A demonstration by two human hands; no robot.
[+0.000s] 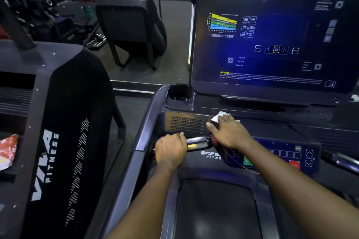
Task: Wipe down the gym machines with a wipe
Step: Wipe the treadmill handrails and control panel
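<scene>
Wipe (218,117): soft, light, limp (bunches easily). Best pinned under flat fingers, as right hand (230,132) does on console (186,124). Left hand (171,151) curls round near handlebar (198,141).

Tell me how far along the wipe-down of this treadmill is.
Done: nothing shows as clearly finished; wiped surfaces can't be told apart here. In hand: the right hand presses the wipe on the console ledge below the screen, while the left hand grips the handlebar. Left, probably: the screen, button panel, cup holder and the neighbouring machine.
</scene>
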